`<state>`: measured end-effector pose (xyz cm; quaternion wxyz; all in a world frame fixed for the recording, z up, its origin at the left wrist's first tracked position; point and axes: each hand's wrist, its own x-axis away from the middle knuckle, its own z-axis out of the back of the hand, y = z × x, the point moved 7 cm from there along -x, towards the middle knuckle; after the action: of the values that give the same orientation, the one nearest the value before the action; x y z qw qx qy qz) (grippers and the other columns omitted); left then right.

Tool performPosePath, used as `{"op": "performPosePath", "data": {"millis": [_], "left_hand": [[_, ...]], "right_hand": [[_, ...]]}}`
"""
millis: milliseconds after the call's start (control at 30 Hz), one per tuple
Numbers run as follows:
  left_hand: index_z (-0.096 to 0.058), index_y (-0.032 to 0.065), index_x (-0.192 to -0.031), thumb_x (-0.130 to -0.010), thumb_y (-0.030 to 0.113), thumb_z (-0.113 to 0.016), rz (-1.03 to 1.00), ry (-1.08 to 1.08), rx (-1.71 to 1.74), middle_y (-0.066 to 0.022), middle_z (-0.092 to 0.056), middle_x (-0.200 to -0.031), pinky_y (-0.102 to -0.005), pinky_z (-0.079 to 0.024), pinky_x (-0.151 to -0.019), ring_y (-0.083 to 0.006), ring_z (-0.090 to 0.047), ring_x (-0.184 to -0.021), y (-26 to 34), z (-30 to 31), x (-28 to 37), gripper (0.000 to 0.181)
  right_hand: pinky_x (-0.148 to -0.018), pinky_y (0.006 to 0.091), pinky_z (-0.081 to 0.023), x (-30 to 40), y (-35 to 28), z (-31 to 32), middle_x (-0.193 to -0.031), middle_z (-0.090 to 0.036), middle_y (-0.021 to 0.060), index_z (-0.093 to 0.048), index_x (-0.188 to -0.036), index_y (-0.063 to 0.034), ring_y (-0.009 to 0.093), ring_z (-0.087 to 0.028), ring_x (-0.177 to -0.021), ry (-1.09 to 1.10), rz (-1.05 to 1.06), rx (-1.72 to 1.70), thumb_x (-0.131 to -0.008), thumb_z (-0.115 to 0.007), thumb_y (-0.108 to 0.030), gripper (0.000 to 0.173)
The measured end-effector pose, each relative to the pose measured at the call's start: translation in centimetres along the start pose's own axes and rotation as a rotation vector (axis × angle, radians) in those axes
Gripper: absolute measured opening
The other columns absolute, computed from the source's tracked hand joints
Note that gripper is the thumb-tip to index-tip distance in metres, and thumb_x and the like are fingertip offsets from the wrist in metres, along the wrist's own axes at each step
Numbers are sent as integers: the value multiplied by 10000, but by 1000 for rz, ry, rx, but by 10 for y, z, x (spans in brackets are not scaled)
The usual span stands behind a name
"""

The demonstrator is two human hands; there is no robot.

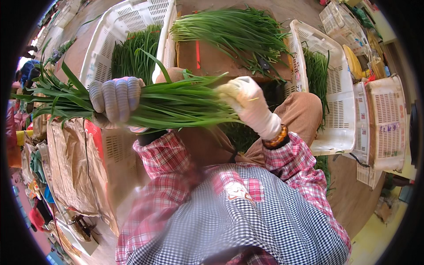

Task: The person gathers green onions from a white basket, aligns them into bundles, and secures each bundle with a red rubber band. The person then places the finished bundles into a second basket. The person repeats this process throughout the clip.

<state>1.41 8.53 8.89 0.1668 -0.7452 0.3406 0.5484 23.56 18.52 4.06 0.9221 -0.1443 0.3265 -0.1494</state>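
Observation:
In my left hand (116, 101), which wears a striped knit glove, a bunch of green garlic chives (182, 102) is gripped around its leafy part, lying sideways above my lap. At the pale stem ends on the right is my right hand (250, 104), in a white glove with yellowed fingertips. Its fingers are bent against the stems; blur hides whether they grip any. Beyond the bunch, a large pile of chives (232, 28) lies on a brown board (218, 59) with a red strip. A dark object (263, 63) rests at the pile's near edge.
White plastic crates with chives stand left (99, 49) and right (338, 99) of the board. Stacked crates (386, 122) are farther right. A crate covered by a brown woven sack (73, 165) stands near my left arm. Another person in blue (28, 71) is at the far left.

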Motion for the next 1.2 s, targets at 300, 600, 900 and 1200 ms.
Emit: {"op": "performPosePath", "data": {"millis": [300, 600, 900, 1200], "left_hand": [[-556, 160, -942, -899, 236, -673, 33, 1, -43, 51, -617, -719, -264, -447, -644, -67, -586, -610, 7, -1, 3, 146], [-528, 155, -909, -899, 276, -674, 76, -23, -94, 60, -593, -651, -235, -418, -558, -63, -584, -572, -6, -11, -8, 191], [-522, 149, -907, -897, 272, -672, 53, 53, -104, 58, -571, -648, -240, -403, -580, -67, -565, -568, -8, -6, -4, 194], [-568, 126, -966, -925, 231, -639, -6, -75, -14, 22, -652, -743, -267, -476, -707, -82, -638, -667, 11, -1, 1, 133]], "right_hand": [[-718, 412, -476, 110, 100, 0, -818, -637, 83, -666, -943, -122, 279, -622, -791, -484, -435, 559, -836, -647, -269, 183], [-817, 415, -443, 12, -1, -18, -911, -625, 97, -654, -953, -102, 313, -589, -897, -172, -228, -158, -792, -691, -261, 229], [-762, 367, -469, 13, 11, -23, -857, -636, 92, -627, -929, -73, 281, -605, -813, 27, -274, -213, -832, -654, -118, 111], [-679, 256, -518, 85, 86, -35, -790, -627, 31, -598, -967, -55, 101, -581, -693, 608, -916, -1358, -961, -580, -144, 92]]}}
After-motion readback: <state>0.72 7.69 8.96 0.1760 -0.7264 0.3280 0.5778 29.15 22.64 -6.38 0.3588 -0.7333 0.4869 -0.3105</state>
